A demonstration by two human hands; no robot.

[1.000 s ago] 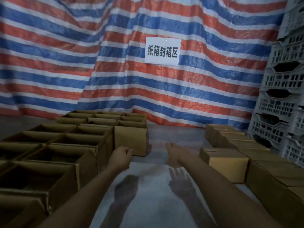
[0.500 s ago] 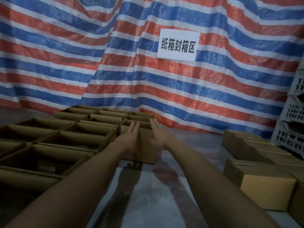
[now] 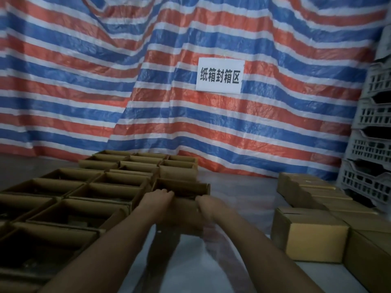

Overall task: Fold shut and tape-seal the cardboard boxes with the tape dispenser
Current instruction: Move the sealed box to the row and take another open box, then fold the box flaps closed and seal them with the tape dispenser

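Head: left hand (image 3: 158, 196), right hand (image 3: 206, 203) grip open box (image 3: 184, 186); contents unclear.

Tarp (image 3: 84, 81): wavy horizontal stripes of orange-red, blue and white. Sign (image 3: 220, 75): white, black characters. Cardboard boxes (image 3: 315, 242): plain brown, yellower tan at right. Crates (image 3: 372, 151): pale grey, lattice-patterned walls. Floor sheet (image 3: 243, 199): pale grey.

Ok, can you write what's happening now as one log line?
left hand: grips open box near rim | right hand: grips same rim | top: open, untaped | closed boxes: at right | tape dispenser: not seen
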